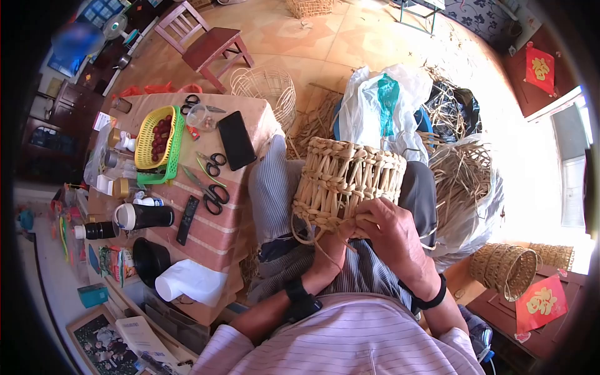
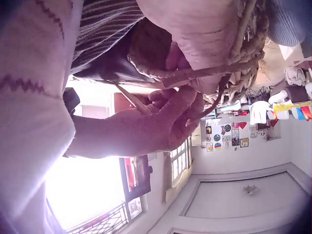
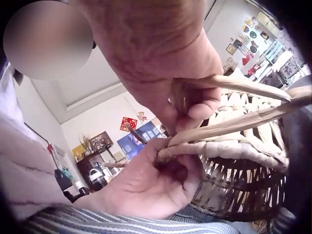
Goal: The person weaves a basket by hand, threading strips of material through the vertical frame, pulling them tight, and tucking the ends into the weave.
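Note:
A half-woven straw basket [image 1: 347, 178] lies on its side on my lap, its rim toward me. My left hand [image 1: 335, 236] grips the near rim from below, fingers curled round a rim strand [image 3: 195, 146]. My right hand [image 1: 377, 220] sits on the rim beside it. In the right wrist view, my right hand [image 3: 187, 105] pinches a flat straw strand [image 3: 239, 84] that runs out over the basket [image 3: 243, 165], with my left hand [image 3: 161, 170] just under it. The left wrist view shows the strand [image 2: 204, 72] stretched between the two hands.
To my left stands a table [image 1: 212, 234] with a green-and-yellow fruit basket [image 1: 159, 140], scissors [image 1: 209, 190], a phone [image 1: 235, 140], a remote [image 1: 187, 220], cups and a tissue roll [image 1: 187, 280]. Loose straw and plastic bags [image 1: 462, 175] lie to the right, and a finished basket [image 1: 503, 269] beyond them.

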{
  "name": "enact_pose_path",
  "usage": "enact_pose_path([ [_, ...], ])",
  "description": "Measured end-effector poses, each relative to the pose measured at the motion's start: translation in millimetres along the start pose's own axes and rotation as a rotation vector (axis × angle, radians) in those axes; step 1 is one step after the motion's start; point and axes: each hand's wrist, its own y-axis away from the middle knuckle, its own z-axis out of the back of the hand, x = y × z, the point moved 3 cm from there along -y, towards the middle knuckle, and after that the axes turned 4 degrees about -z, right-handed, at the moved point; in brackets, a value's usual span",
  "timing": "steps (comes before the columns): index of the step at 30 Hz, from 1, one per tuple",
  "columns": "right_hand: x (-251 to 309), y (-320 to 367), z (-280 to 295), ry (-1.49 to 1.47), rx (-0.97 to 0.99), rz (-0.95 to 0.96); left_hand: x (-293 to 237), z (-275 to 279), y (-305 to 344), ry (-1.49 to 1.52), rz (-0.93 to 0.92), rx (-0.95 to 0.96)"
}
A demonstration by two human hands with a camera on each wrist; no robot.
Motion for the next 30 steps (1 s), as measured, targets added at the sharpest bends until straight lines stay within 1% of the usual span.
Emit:
enact_pose_path([
  [2, 0, 1, -1, 0.034, 0.015, -0.008, -3, -4, 1, 0.05, -0.005, -0.005],
  [7, 3, -3, -6, 0.17, 0.011, -0.031, 7, 11, -1, -0.094, -0.009, 0.085],
  [9, 6, -5, -11, 0.238, -0.014, -0.076, 9, 12, 1, -0.04, 0.007, 0.092],
  [11, 9, -6, -15, 0.335, -0.004, -0.068, 9, 9, 6, 0.135, 0.036, 0.065],
  [12, 10, -5, -17, 0.381, 0.003, -0.064, 4, 7, 8, 0.136, 0.046, 0.139],
  [14, 17, 2, -11, 0.419, 0.065, 0.025, -10, 4, 11, 0.136, 0.057, 0.288],
  [15, 20, 5, -8, 0.432, 0.093, 0.084, 7, 17, 13, -0.048, 0.126, 0.342],
  [16, 17, 8, -9, 0.431, 0.122, 0.127, 36, 46, 16, -0.25, 0.18, 0.385],
  [17, 13, 12, -12, 0.419, 0.123, 0.144, 33, 51, 14, -0.505, 0.087, 0.426],
  [18, 2, 15, -20, 0.439, 0.169, 0.196, 29, 57, 13, -0.762, -0.011, 0.451],
  [19, 9, 14, -18, 0.417, 0.167, 0.181, 14, 42, 12, -1.064, -0.249, 0.475],
  [21, 15, 11, -15, 0.388, 0.097, 0.087, 37, 50, 5, -0.922, -0.263, 0.488],
  [22, 10, 11, -18, 0.374, 0.063, 0.052, 51, 49, -1, -0.59, -0.121, 0.45],
  [23, 20, 5, -15, 0.331, 0.013, 0.096, 65, 48, -6, -0.247, 0.02, 0.413],
  [25, 21, 2, -14, 0.257, -0.045, 0.049, 85, 58, -14, 0.187, 0.177, 0.364],
  [26, 8, 4, -21, 0.343, -0.044, 0.164, 95, 63, -18, 0.407, 0.259, 0.331],
  [27, 12, 2, -21, 0.351, -0.043, 0.14, 99, 61, -19, 0.528, 0.306, 0.345],
  [30, 25, -1, -13, 0.392, -0.025, 0.08, 104, 61, -25, 0.621, 0.358, 0.435],
])
